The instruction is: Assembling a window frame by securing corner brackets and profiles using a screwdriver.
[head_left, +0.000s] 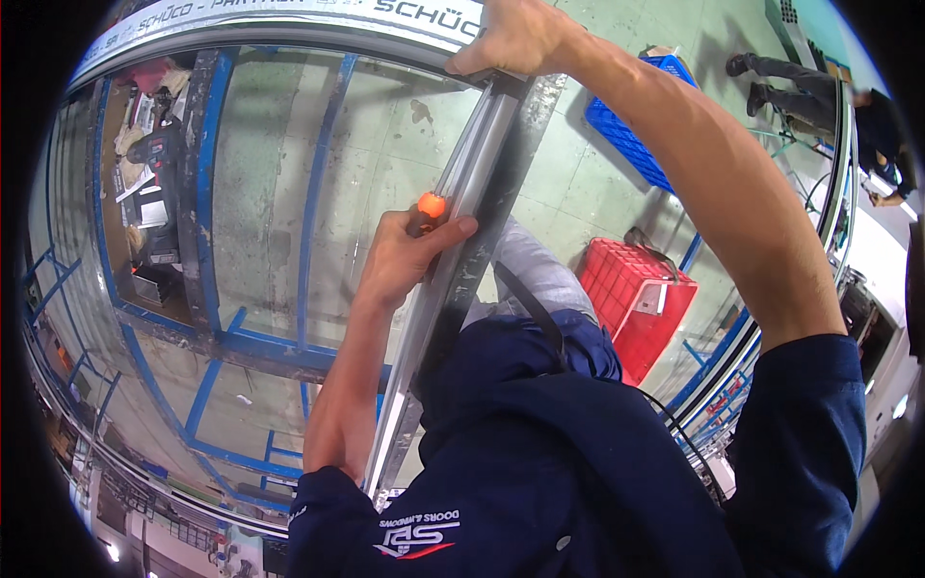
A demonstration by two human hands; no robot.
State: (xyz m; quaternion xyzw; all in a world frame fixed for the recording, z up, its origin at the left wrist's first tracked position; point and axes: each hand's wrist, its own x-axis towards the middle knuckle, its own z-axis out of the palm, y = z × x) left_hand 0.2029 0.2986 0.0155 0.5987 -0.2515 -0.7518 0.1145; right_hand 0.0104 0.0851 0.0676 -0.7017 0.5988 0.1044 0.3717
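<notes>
A screwdriver (431,205) with an orange and dark handle is held in my left hand (397,252). Its long thin shaft runs up beside a silver metal profile (484,144) toward the frame's upper corner, where the tip cannot be made out. My left thumb lies against the profile. At that corner, my right hand (513,40) grips the end of a long frame bar (289,27) covered with white printed film. Some of the right fingers are hidden behind the bar. The two pieces meet at roughly a right angle under my right hand.
A blue steel work stand (217,173) holds the frame. On its left, a tray contains a cordless drill (154,149) and loose parts. Red (641,299) and blue (641,125) plastic crates sit on the floor to the right. Another person (809,101) is at the far right.
</notes>
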